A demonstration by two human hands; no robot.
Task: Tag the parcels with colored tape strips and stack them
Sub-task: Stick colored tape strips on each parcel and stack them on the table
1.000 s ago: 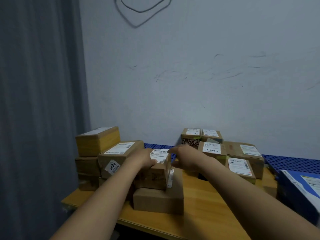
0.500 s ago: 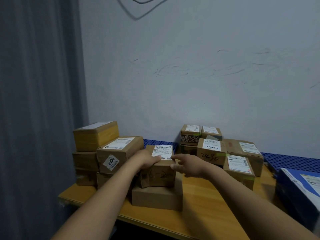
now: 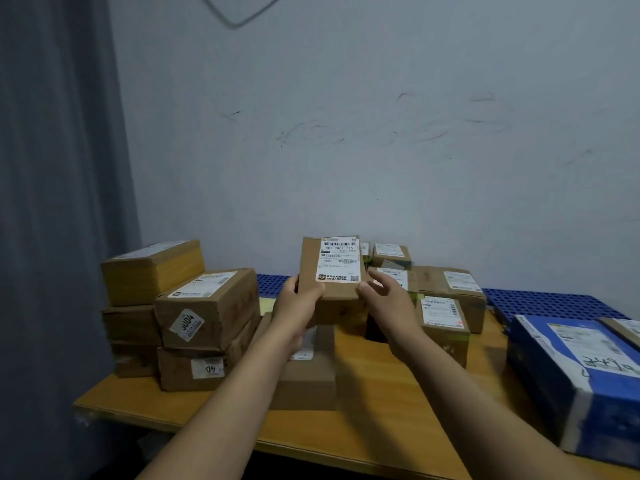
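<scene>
A small brown parcel (image 3: 313, 271) with a white shipping label is lifted and tilted so its labelled top faces me. My left hand (image 3: 298, 306) grips its lower left corner. My right hand (image 3: 386, 297) is at its lower right edge, fingers spread, touching or just off the box. Below them a flat brown parcel (image 3: 308, 379) lies on the wooden table (image 3: 374, 410). No coloured tape roll is visible.
A stack of brown and yellow-taped parcels (image 3: 207, 306) stands at the left. Several labelled small parcels (image 3: 443, 306) crowd the back right. A blue parcel (image 3: 581, 375) lies at the right edge. Blue perforated matting (image 3: 554, 303) runs along the wall. A grey curtain hangs left.
The small parcel has been lifted off the flat parcel and tipped up toward me. Both hands rose with it, and my right hand's fingers have opened.
</scene>
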